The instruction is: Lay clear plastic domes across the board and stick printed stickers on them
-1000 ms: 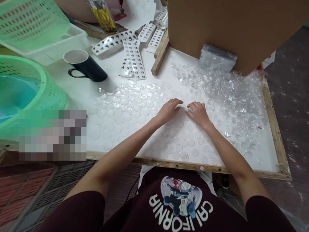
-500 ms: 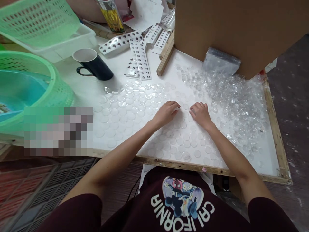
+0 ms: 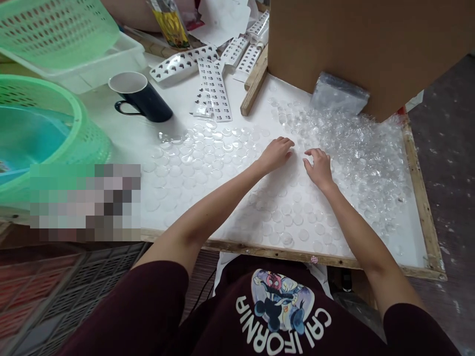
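Over the white tabletop [image 3: 237, 202], my left hand [image 3: 276, 154] reaches in from the left, fingers loosely bent and thumb apart from them. Facing it across a small gap is my right hand [image 3: 319, 167], its thumb and fingers curved and spread. I see nothing held in either hand, though a thin clear piece could be hard to make out. Flat transparent discs [image 3: 197, 154] lie spread in rows left of my hands, and more discs [image 3: 286, 210] lie nearer me. To the right of my right hand is a loose heap of clear discs [image 3: 363, 153].
A cardboard box [image 3: 356, 44] stands at the back right, a clear plastic packet [image 3: 339, 94] against it. Wooden strips [image 3: 254, 89], printed sticker sheets [image 3: 215, 89] and a dark mug [image 3: 146, 99] are farther back. A green basket [image 3: 79, 126] stands left. Wooden edging [image 3: 423, 207] borders the table.
Both hands have moved away from me and a little to the right, the left one more. The right thumb and fingers have spread apart. The discs look much the same.
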`<state>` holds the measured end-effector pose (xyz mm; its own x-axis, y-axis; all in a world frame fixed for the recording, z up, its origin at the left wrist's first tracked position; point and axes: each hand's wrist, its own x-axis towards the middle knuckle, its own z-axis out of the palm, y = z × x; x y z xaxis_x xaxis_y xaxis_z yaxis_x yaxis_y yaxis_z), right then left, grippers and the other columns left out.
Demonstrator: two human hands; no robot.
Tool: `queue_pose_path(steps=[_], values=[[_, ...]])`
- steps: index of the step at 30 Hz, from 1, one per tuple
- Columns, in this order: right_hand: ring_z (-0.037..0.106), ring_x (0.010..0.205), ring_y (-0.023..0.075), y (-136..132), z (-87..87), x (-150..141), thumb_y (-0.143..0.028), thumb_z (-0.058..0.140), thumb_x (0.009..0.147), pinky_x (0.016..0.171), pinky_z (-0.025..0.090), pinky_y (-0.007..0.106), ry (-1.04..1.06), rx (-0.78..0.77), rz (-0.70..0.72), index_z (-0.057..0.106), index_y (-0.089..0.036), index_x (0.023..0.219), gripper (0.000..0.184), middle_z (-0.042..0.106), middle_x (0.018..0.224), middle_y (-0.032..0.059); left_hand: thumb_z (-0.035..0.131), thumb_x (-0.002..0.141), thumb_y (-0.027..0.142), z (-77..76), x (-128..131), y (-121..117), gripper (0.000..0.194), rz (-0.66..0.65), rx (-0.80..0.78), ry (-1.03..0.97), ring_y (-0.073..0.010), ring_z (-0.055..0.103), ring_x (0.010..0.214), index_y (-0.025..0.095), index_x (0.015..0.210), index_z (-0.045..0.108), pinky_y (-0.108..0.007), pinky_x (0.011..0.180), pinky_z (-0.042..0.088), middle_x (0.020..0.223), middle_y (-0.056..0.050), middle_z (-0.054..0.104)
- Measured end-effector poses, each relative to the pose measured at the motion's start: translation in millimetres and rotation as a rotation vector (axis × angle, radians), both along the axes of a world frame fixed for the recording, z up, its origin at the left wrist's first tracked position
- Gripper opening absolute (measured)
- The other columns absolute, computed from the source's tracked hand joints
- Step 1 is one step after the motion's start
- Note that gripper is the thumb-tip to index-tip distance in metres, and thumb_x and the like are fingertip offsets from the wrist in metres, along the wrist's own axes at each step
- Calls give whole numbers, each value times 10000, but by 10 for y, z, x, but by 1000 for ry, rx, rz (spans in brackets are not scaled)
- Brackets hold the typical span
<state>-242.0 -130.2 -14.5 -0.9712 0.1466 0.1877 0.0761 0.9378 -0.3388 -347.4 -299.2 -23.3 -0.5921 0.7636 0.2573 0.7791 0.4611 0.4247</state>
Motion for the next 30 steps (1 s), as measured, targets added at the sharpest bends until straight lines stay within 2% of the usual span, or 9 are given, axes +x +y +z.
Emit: queue_pose_path(steps=[2, 5, 9, 11, 14, 18, 20, 24, 30], values=[[565, 1160, 314, 12, 9, -127, -247, 531, 931, 962, 367, 435, -23, 27, 25, 605, -192, 1149, 236, 661, 1246, 137, 523, 898, 139, 14, -75, 138, 308, -30, -62, 11, -326, 593, 1145, 123, 1178, 651, -461, 961, 470, 1192, -167, 679], [584, 1135, 320, 16, -10, -293, -236, 562, 912, 969, 371, 454, -56, 31, 39, 630, -192, 1103, 208, 679, 1220, 139, 522, 877, 117, 2, -141, 261, 259, -58, -111, 48, -322, 617, 1087, 132, 1074, 691, -443, 923, 462, 1086, -157, 711], [637, 1033, 279, 77, -78, -402, -146, 503, 896, 985, 378, 469, -20, -39, 33, 649, -193, 977, 174, 717, 1088, 117, 495, 893, 94, -38, -198, 316, 269, -17, -39, -4, -286, 653, 1003, 158, 1050, 704, -420, 908, 461, 964, -113, 741], [659, 938, 238, 142, -107, -412, -147, 501, 882, 969, 417, 447, 6, -165, -5, 648, -197, 966, 176, 729, 1018, 90, 510, 887, 82, -46, -239, 319, 311, 48, 7, -112, -262, 668, 942, 160, 1133, 684, -388, 870, 474, 929, -89, 744], [656, 816, 200, 264, -117, -358, -209, 543, 843, 853, 500, 381, 48, -423, -105, 643, -198, 1000, 186, 723, 894, 51, 537, 882, 87, -36, -308, 299, 332, 120, 17, -246, -246, 667, 903, 163, 1178, 666, -362, 826, 486, 938, -79, 737], [640, 723, 175, 399, -84, -148, -280, 582, 799, 757, 531, 344, 77, -630, -177, 631, -198, 1006, 228, 695, 796, 15, 553, 882, 106, -3, -317, 261, 270, 122, 3, -136, -320, 598, 1091, 158, 1109, 689, -459, 941, 450, 1108, -136, 695], [634, 689, 168, 428, -69, -20, -294, 594, 789, 741, 531, 342, 37, -650, -163, 629, -201, 985, 221, 691, 771, 6, 547, 894, 117, 9, -260, 269, 258, 60, 8, -60, -346, 551, 1163, 155, 1107, 688, -494, 983, 415, 1173, -155, 668], [645, 695, 169, 437, -64, 158, -261, 573, 780, 737, 532, 341, -58, -630, -124, 630, -209, 961, 196, 715, 777, 12, 526, 903, 120, 6, -104, 355, 258, -138, -30, -11, -327, 547, 1157, 158, 1101, 688, -466, 982, 401, 1169, -139, 678], [660, 760, 196, 531, -22, 252, -238, 560, 764, 799, 525, 376, 10, -453, -179, 636, -221, 905, 161, 723, 800, 30, 456, 914, 100, -18, -15, 391, 291, -158, -70, 26, -317, 568, 1101, 150, 1048, 709, -459, 951, 405, 1120, -143, 698]])
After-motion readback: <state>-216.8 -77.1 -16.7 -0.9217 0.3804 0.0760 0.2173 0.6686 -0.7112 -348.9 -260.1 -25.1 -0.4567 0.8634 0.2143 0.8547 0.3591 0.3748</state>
